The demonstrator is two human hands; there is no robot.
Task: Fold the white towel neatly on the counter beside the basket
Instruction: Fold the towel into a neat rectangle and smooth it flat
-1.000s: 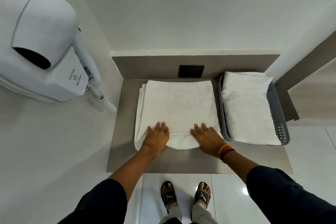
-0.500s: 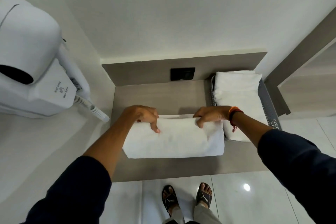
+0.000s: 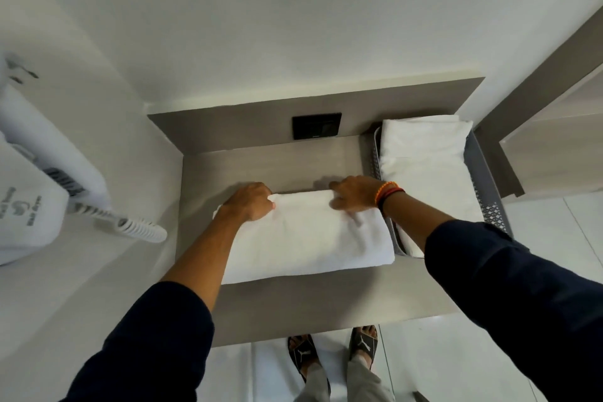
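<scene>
The white towel (image 3: 310,238) lies on the grey counter (image 3: 293,307) as a thick folded bundle, its long side left to right, touching the basket's left wall. My left hand (image 3: 251,202) grips the towel's far left edge with curled fingers. My right hand (image 3: 354,194) rests on the far right edge, fingers bent down onto the cloth. The grey basket (image 3: 483,173) stands at the counter's right end.
Another folded white towel (image 3: 424,166) fills the basket. A black wall socket (image 3: 316,125) sits in the back panel. A white wall-mounted hair dryer (image 3: 36,186) with a coiled cord juts out on the left. My sandalled feet stand on the floor below the counter's front edge.
The towel went from lying flat to being folded in half away from me. Both hands moved from its near edge to its far edge and now press it down.
</scene>
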